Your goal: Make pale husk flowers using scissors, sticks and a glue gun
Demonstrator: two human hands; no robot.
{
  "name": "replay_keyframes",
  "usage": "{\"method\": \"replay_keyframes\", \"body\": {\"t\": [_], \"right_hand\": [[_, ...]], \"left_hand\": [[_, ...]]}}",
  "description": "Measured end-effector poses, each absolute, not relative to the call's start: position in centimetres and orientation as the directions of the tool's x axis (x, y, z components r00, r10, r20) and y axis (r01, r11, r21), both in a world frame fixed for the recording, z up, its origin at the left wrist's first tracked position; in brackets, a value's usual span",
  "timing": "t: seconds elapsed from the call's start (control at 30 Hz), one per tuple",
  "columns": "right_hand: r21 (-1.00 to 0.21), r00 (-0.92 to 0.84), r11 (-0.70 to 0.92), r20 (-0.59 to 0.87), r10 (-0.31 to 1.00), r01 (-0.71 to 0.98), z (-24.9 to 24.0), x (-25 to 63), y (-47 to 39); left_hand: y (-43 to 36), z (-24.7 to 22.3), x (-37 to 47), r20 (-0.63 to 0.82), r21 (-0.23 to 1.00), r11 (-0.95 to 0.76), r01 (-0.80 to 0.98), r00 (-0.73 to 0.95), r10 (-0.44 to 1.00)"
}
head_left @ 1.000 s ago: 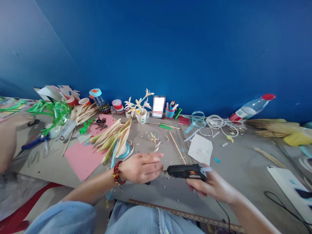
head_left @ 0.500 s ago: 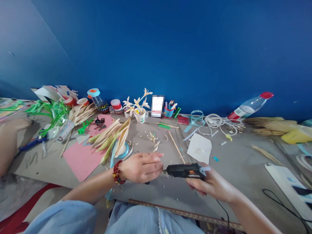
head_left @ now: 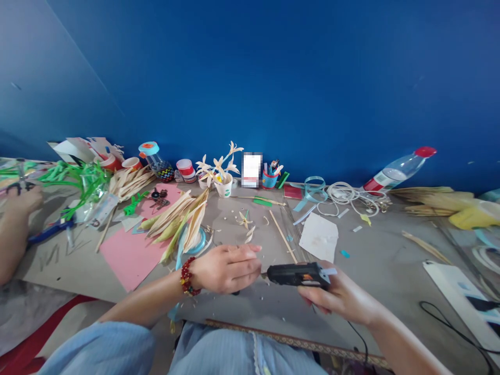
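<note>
A black hot glue gun [head_left: 295, 274] lies sideways in my right hand [head_left: 339, 297], its nozzle pointing left and a glue stick poking out of its back. My left hand [head_left: 230, 268], with a red bead bracelet at the wrist, is closed right by the nozzle. Whatever its fingers pinch is hidden behind them. Just beyond, a small dried-husk flower [head_left: 245, 220] and a loose petal [head_left: 250, 234] rest on the grey table. Further back stands a white cup [head_left: 224, 188] of pale husk flowers [head_left: 219, 167].
Corn husks [head_left: 187, 216] and pink paper [head_left: 133, 255] lie on the left, a white paper piece [head_left: 319, 237] and thin wires on the right. A tilted bottle [head_left: 398, 172], coiled white cord [head_left: 346, 195] and power strip [head_left: 463, 297] are further right. Another person's hand [head_left: 23, 200] holds scissors [head_left: 21, 182] at far left.
My hands and the glue gun have hardly moved. At far left, the other person's hand has lifted slightly, and scissors now show in it.
</note>
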State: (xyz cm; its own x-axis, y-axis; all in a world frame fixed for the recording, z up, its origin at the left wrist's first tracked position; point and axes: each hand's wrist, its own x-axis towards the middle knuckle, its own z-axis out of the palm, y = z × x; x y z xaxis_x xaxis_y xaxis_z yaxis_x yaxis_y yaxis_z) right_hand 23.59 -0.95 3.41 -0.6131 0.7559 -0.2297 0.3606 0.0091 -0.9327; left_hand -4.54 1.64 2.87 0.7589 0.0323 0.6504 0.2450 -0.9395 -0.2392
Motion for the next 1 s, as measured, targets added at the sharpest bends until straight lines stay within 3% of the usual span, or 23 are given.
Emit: {"method": "replay_keyframes", "body": {"t": [0.57,0.67,0.8,0.9,1.0], "right_hand": [[-0.922,-0.558,-0.080,-0.297,0.775,0.380,3.0,24.0,-1.3],[-0.933,-0.562,-0.045,-0.253,0.787,0.357,2.7,24.2,-1.3],[-0.937,-0.468,0.014,-0.161,0.869,0.349,1.0,25.0,-1.8],[-0.807,-0.291,0.148,-0.031,0.956,0.572,-1.3,26.3,-2.0],[-0.469,-0.175,0.178,0.050,0.983,0.865,-3.5,28.1,-2.0]], "left_hand": [[1.4,2.8,-4.8,0.645,-0.228,-0.933,0.279,0.761,0.070],[1.4,2.4,-4.9,0.673,-0.176,-0.944,0.279,0.734,0.092],[1.2,1.2,-5.3,0.741,-0.007,-0.951,0.309,0.640,0.203],[1.0,0.5,-5.6,0.791,0.062,-0.921,0.385,0.544,0.280],[0.6,0.4,-5.5,0.828,0.069,-0.893,0.445,0.473,0.300]]}}
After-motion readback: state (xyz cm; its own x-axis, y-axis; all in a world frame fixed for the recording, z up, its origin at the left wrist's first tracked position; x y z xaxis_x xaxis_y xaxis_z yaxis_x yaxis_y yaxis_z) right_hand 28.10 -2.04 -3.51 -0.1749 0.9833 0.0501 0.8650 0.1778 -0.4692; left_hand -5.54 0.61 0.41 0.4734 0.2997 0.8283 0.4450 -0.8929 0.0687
